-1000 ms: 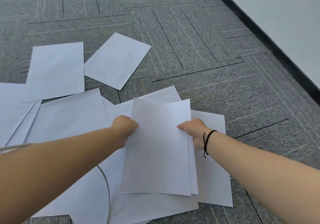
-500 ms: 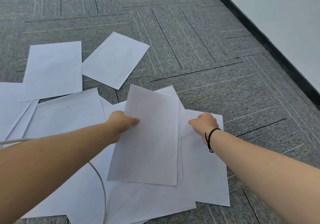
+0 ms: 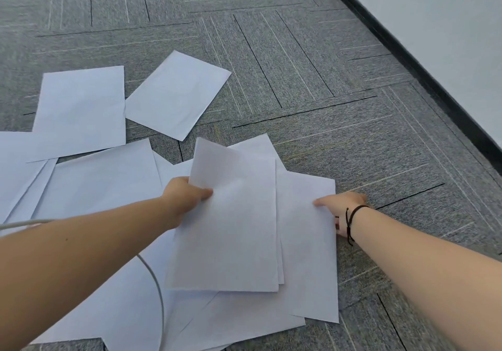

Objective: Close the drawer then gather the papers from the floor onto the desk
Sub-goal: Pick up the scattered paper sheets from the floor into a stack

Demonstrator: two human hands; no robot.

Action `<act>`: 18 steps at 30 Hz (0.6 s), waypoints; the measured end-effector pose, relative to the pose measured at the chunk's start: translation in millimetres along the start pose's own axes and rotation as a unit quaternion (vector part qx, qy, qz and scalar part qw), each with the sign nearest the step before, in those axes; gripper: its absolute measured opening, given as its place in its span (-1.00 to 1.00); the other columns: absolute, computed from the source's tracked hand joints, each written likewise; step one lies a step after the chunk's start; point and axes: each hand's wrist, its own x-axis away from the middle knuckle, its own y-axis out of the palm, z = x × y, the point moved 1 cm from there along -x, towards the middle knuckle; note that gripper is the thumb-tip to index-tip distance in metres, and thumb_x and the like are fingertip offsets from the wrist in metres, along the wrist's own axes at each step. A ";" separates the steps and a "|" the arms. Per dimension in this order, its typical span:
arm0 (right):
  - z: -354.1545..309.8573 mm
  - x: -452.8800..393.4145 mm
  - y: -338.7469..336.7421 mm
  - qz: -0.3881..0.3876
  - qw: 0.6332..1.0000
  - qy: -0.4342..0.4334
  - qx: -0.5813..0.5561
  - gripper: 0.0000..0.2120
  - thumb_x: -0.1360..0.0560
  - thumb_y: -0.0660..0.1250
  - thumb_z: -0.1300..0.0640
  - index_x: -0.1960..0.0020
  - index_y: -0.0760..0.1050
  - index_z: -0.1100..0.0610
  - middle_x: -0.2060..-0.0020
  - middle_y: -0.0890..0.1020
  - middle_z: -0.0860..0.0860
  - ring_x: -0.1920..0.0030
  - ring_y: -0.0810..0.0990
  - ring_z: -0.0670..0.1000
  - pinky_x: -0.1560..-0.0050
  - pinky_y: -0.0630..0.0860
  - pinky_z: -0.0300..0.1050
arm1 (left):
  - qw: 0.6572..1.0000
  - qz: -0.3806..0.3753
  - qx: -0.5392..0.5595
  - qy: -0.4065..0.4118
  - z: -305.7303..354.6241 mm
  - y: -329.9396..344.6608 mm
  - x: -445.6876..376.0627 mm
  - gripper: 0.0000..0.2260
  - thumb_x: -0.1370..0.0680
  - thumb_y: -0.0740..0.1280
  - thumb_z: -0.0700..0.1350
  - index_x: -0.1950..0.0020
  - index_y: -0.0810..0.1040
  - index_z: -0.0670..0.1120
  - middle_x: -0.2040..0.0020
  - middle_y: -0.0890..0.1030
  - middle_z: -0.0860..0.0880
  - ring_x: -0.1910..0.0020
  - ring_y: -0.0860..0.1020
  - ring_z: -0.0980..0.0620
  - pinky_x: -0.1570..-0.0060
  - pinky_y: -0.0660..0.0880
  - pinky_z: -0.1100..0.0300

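Few flat white paper sheets [image 3: 225, 228] pinched in left hand [image 3: 184, 196] | right hand [image 3: 339, 206] pinching next sheet's edge [image 3: 307, 242] | many left on grey carpet floor [image 3: 326, 79]

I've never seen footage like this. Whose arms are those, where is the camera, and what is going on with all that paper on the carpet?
There is no machine here: these are a person's two bare arms, filmed by one wide-angle camera worn on their head, looking forward and down. That is why the arms seem to reach out from the bottom of the picture.

The surface is a grey carpet floor, with a pale wall and dark skirting at the upper right. White paper sheets lie scattered and overlapping on it, and a thin pale cable curves over them.

The left hand pinches a small stack of sheets by its edge. The right hand, with a dark cord bracelet on its wrist, reaches to the edge of another sheet on the floor; whether it grips it yet is unclear.
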 end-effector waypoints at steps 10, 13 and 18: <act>-21.4 41.4 43.4 0.061 0.967 -0.134 0.207 -0.28 -0.34 0.46 -0.07 -0.39 0.32 0.18 -0.38 0.37 0.22 -0.35 0.39 0.27 -0.29 0.40 0.10 | 0.973 0.044 -0.224 0.023 -24.5 -99.5 3.1 -0.71 -0.40 0.55 -0.04 -0.06 0.65 -0.10 0.02 0.64 -0.08 0.01 0.58 -0.12 0.01 0.46 0.11; -28.8 45.3 50.9 0.076 0.972 -0.114 0.191 -0.13 -0.32 0.51 -0.05 -0.47 0.16 0.17 -0.43 0.27 0.24 -0.40 0.31 0.31 -0.32 0.36 0.17 | 0.978 0.041 -0.201 -0.039 -41.1 -147.6 8.8 -0.64 -0.34 0.61 -0.11 -0.06 0.63 -0.16 0.01 0.66 -0.14 0.01 0.61 -0.17 0.01 0.54 0.03; -28.7 56.9 67.8 0.036 0.990 -0.096 0.102 0.03 -0.21 0.62 0.01 -0.50 0.14 0.21 -0.44 0.28 0.24 -0.35 0.41 0.32 -0.26 0.46 0.13 | 0.977 0.137 -0.142 -0.084 -78.2 -188.9 16.1 -0.61 -0.27 0.64 -0.02 0.01 0.66 -0.13 -0.01 0.67 -0.12 0.00 0.61 -0.18 -0.06 0.57 -0.02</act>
